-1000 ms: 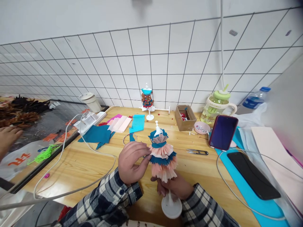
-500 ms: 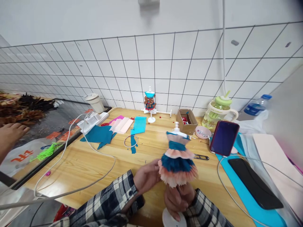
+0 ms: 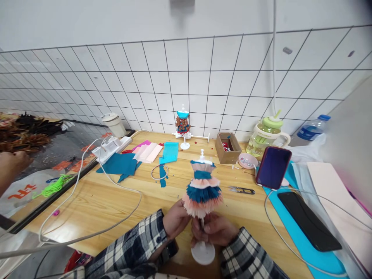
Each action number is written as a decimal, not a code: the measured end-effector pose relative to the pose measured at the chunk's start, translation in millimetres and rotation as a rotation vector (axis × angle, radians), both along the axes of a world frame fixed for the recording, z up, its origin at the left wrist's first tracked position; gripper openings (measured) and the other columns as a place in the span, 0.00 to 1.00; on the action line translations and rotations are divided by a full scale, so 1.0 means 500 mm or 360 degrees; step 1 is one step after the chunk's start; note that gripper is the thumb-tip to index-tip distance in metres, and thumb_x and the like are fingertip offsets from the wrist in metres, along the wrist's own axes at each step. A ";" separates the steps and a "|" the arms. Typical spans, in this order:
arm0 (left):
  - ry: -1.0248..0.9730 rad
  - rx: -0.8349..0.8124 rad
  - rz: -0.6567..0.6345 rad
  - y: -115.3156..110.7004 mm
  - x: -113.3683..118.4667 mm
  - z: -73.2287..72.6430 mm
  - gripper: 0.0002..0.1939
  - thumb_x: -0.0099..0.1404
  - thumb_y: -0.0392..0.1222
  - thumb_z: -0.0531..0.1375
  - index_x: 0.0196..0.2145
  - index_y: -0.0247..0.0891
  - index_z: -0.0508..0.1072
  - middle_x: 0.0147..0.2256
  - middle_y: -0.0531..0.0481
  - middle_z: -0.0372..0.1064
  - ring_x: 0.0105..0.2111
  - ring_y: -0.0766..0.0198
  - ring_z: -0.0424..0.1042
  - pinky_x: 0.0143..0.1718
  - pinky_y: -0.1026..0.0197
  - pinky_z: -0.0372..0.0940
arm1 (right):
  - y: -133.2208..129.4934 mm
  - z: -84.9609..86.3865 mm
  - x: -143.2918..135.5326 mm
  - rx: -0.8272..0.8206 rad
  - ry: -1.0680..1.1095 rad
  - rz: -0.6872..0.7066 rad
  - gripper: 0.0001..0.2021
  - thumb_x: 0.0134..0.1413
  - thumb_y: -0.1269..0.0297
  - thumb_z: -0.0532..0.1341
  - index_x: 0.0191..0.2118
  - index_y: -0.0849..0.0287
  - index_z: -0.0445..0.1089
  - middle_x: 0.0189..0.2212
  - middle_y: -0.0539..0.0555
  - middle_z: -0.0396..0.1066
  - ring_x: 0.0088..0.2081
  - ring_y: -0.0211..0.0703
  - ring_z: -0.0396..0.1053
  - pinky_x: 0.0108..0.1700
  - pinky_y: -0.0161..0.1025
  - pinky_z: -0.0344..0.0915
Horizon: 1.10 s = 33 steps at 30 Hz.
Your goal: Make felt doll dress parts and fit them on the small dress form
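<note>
A small white dress stand [image 3: 202, 252] wears a ruffled paper dress [image 3: 202, 190] in pink and dark teal, upright near the table's front edge. My right hand [image 3: 215, 229] is closed round the stand's stem, just under the skirt. At the skirt's left edge is my left hand [image 3: 176, 219], its fingertips partly hidden behind the ruffles, so its grip is unclear. Behind them, a second small stand carries a brown and turquoise dress [image 3: 183, 124] by the wall. Thread snips [image 3: 242, 190] lie to the right of the dress.
Teal paper [image 3: 117, 164], a ring [image 3: 159, 172] and a power strip [image 3: 113, 150] lie left. A cardboard box [image 3: 228, 149], green-lidded jug [image 3: 264, 133], propped phone [image 3: 273, 167] and black phone [image 3: 308, 221] are right. Another person's hand [image 3: 14, 164] is at far left.
The dress and stand have moved left and now stand more upright, uncovering the snips. My right hand has shifted with the stem, and the white base shows more fully.
</note>
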<state>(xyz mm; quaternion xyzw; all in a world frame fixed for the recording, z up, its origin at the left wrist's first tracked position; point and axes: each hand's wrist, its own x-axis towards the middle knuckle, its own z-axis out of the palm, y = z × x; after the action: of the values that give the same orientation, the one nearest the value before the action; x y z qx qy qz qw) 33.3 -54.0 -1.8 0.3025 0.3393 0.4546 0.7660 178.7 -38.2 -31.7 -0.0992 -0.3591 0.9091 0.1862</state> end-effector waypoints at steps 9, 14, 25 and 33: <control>0.0223 0.0066 0.0329 0.017 -0.032 -0.016 0.16 0.52 0.41 0.67 0.39 0.33 0.75 0.35 0.45 0.73 0.35 0.62 0.70 0.38 0.62 0.62 | 0.010 -0.027 -0.011 0.0917 -0.0498 -0.0665 0.15 0.61 0.53 0.53 0.42 0.59 0.66 0.25 0.50 0.70 0.27 0.38 0.66 0.32 0.36 0.62; 0.0116 -0.0116 0.0098 0.016 -0.031 -0.041 0.14 0.58 0.45 0.64 0.38 0.32 0.74 0.34 0.44 0.73 0.33 0.63 0.70 0.34 0.63 0.60 | 0.011 -0.028 -0.015 0.1405 -0.0884 -0.0909 0.12 0.61 0.57 0.51 0.39 0.59 0.66 0.28 0.51 0.70 0.30 0.40 0.67 0.33 0.36 0.61; 0.0117 0.0006 0.0451 0.012 0.008 -0.054 0.14 0.49 0.39 0.70 0.34 0.31 0.75 0.29 0.47 0.73 0.28 0.65 0.68 0.33 0.62 0.60 | 0.008 -0.030 -0.026 0.1651 -0.1495 -0.1059 0.04 0.54 0.64 0.55 0.31 0.57 0.64 0.21 0.48 0.67 0.24 0.38 0.64 0.26 0.33 0.50; 0.0349 0.0103 0.0675 0.029 0.005 -0.050 0.15 0.51 0.44 0.68 0.35 0.34 0.76 0.32 0.48 0.74 0.32 0.64 0.69 0.34 0.63 0.62 | 0.004 -0.014 -0.017 0.1482 -0.1128 -0.0995 0.15 0.58 0.59 0.54 0.49 0.58 0.66 0.30 0.52 0.73 0.30 0.40 0.69 0.32 0.34 0.60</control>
<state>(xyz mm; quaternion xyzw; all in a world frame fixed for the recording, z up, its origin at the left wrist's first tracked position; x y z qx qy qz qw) 35.9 -39.7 -26.7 0.2966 0.4617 0.5803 0.6017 170.2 -36.1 -38.8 -0.4009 -0.7084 0.4744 0.3352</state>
